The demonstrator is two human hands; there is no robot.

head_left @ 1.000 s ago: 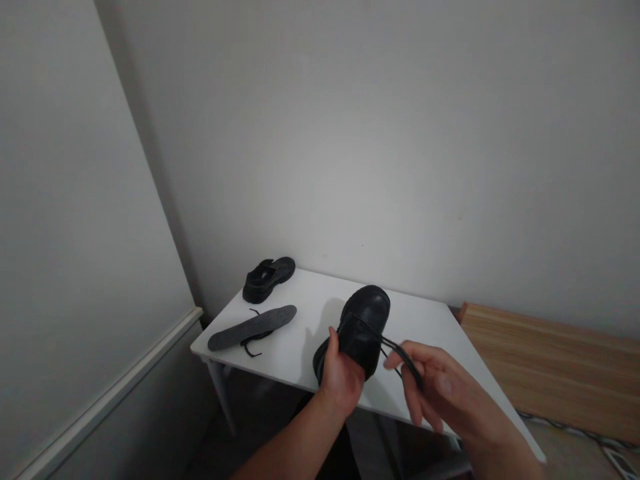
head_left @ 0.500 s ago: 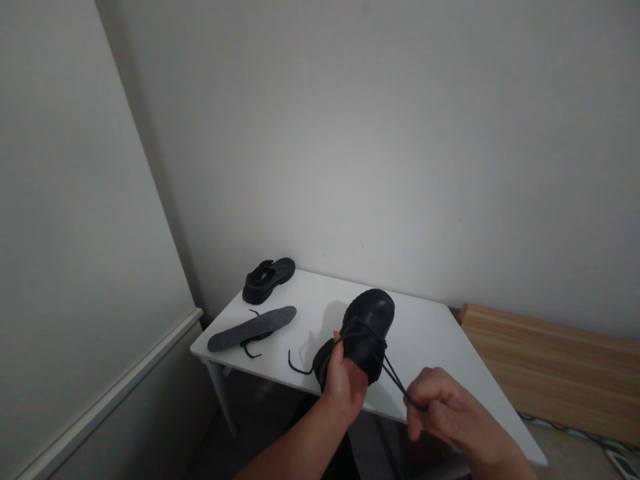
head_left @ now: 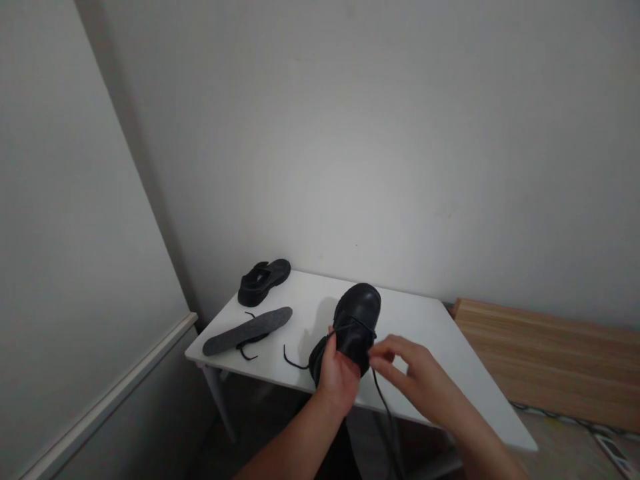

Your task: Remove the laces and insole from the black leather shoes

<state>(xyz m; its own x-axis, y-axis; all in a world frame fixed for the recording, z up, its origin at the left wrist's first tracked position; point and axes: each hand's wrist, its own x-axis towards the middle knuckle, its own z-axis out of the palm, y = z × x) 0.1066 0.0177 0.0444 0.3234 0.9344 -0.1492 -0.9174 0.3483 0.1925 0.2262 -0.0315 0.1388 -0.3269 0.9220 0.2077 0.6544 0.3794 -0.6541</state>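
Hands are apart: the left hand (head_left: 339, 381) grips a black leather lace-up shoe (head_left: 356, 320) over the front edge of the white tabletop (head_left: 415, 320). The open right hand (head_left: 415, 375) hovers just beside it, off the black lace (head_left: 384, 412), which hangs loose below the shoe.

blk leather shoe (head_left: 357, 320) | toe up, off table | lace (head_left: 384, 407) hanging loose
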